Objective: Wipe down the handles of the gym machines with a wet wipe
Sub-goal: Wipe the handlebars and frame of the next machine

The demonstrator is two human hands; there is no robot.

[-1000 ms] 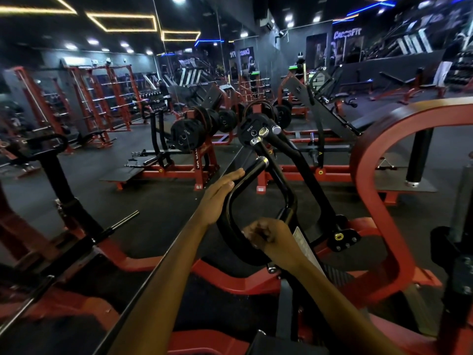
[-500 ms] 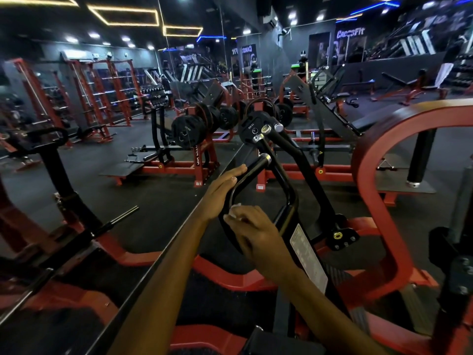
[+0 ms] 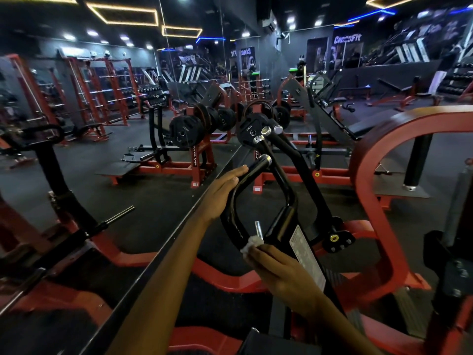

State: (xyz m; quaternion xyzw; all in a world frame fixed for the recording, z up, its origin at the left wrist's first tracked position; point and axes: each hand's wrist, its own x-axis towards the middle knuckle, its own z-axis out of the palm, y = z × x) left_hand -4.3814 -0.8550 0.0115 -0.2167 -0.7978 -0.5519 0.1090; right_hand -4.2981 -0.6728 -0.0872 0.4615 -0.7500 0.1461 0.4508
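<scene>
A black curved handle [image 3: 236,196] with a chrome end cap loops down from a red-framed gym machine in the middle of the view. My left hand [image 3: 222,188] lies with straight fingers against the handle's upper outer side. My right hand [image 3: 276,270] pinches a small white wet wipe [image 3: 250,244] against the lowest bend of the handle, beside a short chrome pin [image 3: 258,229]. Most of the wipe is hidden under my fingers.
A thick red curved frame [image 3: 368,190] rises to the right. A mirror wall runs along the left, its edge [image 3: 163,247] just beside my left arm. Black weight plates [image 3: 188,135] sit on a rack ahead. A black upright arm [image 3: 299,170] stands behind the handle.
My right hand has slid the wipe down the handle from its left curve to the bottom bend. My left hand has stayed on the upper part, its fingers now straighter.
</scene>
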